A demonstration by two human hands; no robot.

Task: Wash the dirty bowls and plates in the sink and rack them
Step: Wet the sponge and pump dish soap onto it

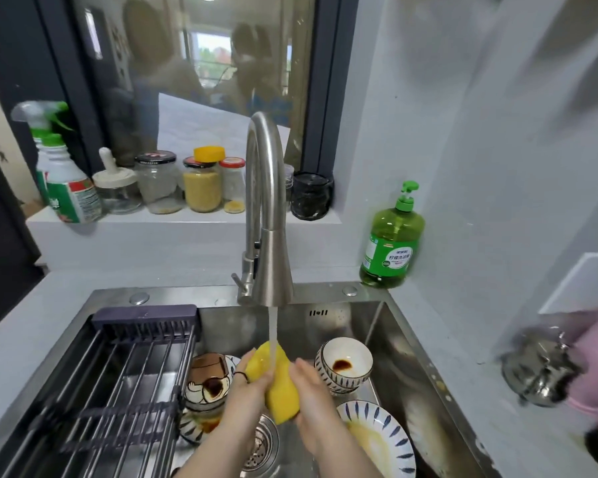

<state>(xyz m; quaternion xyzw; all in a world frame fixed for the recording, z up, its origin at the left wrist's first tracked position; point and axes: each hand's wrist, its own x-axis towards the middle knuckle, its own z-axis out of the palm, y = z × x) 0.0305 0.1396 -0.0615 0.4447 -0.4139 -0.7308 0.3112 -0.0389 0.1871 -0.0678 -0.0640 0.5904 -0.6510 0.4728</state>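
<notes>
Currently, both hands are closed around a yellow sponge [278, 381] directly under the stream of water [272, 334] falling from the steel faucet [266, 215]. Left hand [247, 391]: the fingers wrap the left edge of the sponge, with the fingertips pressed against its upper left face; a dark hair tie [243, 375] sits around one finger. Right hand [313, 391]: the fingers curl over the right edge of the sponge, gripping it from the opposite side. The sponge stands roughly upright between the two palms, its top protruding above the fingers into the water and its lower end protruding below them, above the round drain strainer [261, 446] in the floor of the steel sink [411, 343]. Dirty dishes lie in the sink around the hands. To the left, touching the edge of the dish rack [118, 384], a bowl with a cartoon figure [206, 379] rests on top of other striped dishes and holds a brown stain. To the right, just behind the right hand, a striped bowl [344, 363] with a brown sauce spot sits stacked on another bowl. Near the right forearm, a blue-striped plate [384, 439] with yellowish residue lies tilted against the sink floor. The dish rack spans the left half of the sink and carries no dishes. A green soap bottle [390, 243] stands on the counter at the back right corner of the sink.
</notes>
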